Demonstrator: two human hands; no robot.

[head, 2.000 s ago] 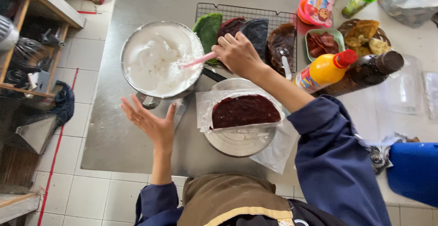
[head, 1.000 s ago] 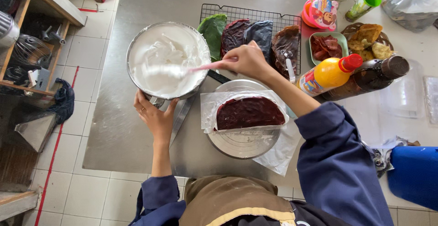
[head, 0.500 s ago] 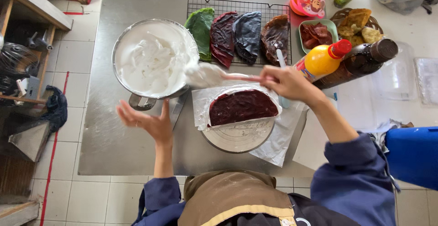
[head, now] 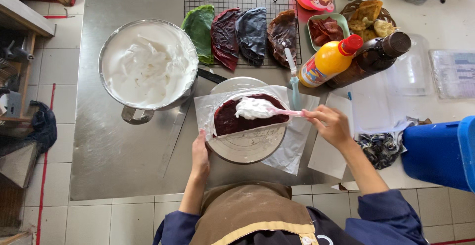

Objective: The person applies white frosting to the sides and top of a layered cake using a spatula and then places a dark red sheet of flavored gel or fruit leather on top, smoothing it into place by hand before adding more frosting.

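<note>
One head view covers my whole station. I read my right hand as pinched shut on the handle of a pink spatula, whose blade carries a mound of white whipped cream over the dark red half-round cake layer. That layer lies on a sheet of baking paper, which sits on a round metal turntable plate at the near edge of the stainless steel table. I see my left hand with fingers flat and together, pressed against the left rim of the plate; it grips nothing. Left of the plate and further back stands a large round steel mixing bowl filled with white cream. Behind the plate, a black wire cooling rack bears green, red, dark blue and brown cake layers. To the right stand a yellow squeeze bottle with a red cap and, touching it, a brown glass bottle. A blue plastic bin sits at the far right.
</note>
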